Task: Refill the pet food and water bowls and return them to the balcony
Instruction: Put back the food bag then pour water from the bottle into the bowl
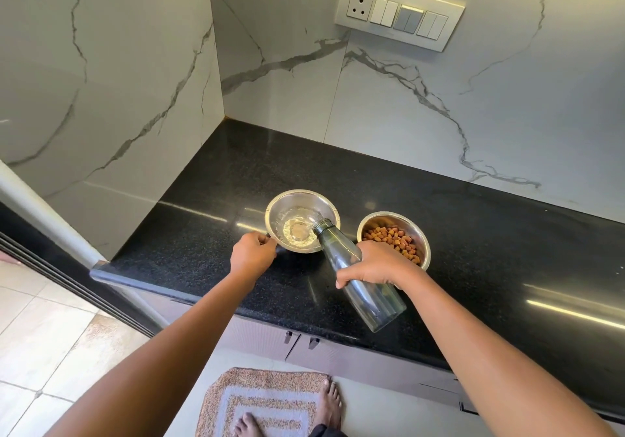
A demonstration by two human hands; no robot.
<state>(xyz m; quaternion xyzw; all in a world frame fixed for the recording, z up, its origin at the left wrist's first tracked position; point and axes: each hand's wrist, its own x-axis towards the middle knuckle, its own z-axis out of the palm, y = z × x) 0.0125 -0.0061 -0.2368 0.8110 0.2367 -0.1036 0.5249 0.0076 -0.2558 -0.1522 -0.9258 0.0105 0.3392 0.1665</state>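
Note:
Two steel bowls stand on the black granite counter (pixel 473 233). The left bowl (pixel 287 201) holds splashing water. The right bowl (pixel 411 223) is filled with brown kibble (pixel 389 237). My right hand (pixel 375 264) grips a clear bottle (pixel 368 296) tilted down to the left, its mouth over the left bowl's rim, water pouring out. My left hand (pixel 252 254) pinches the near-left rim of the water bowl.
Marble-patterned walls close the counter at the back and left. A switch panel (pixel 399 13) hangs on the back wall. Below the counter are cabinet doors with handles (pixel 301 338). My bare feet stand on a brown and grey mat (pixel 267 399). A dark sliding-door track runs at left.

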